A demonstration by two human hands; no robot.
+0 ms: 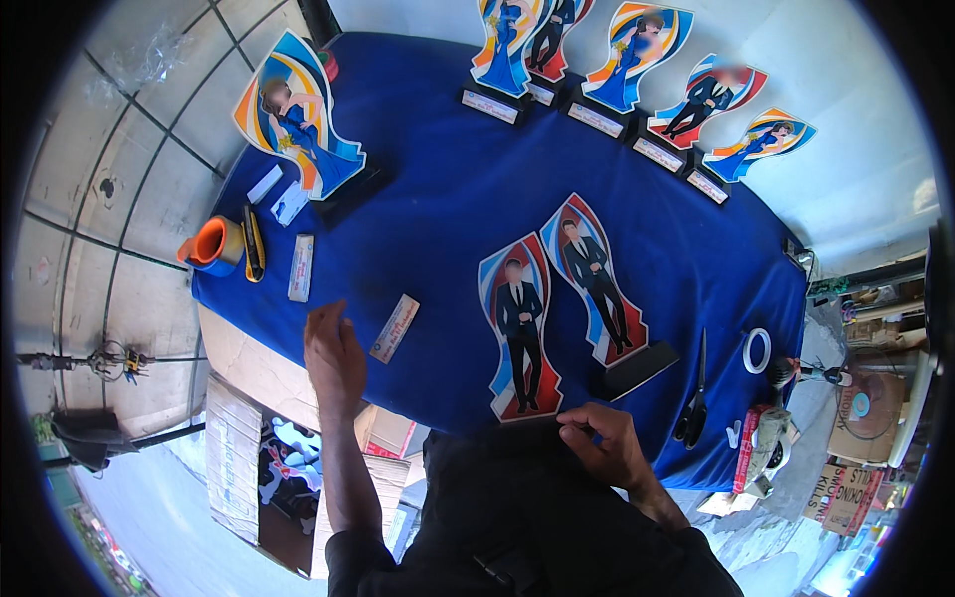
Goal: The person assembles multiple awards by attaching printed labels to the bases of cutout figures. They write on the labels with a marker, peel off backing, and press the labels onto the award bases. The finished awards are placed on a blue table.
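Two hands sit near the worktop's near edge. Left hand lies spread beside a label strip. Right hand curls, pinching dark cloth; what its fingertips grip is unclear.

deep blue tablecloth, orange tape roll, black scissors, red-blue-white swirled plaques with dark-suited figures

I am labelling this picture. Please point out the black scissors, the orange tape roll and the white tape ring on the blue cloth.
black scissors (694, 398): head view, near the pivot.
orange tape roll (213, 244): head view, orange outer side.
white tape ring (757, 350): head view, its white band.
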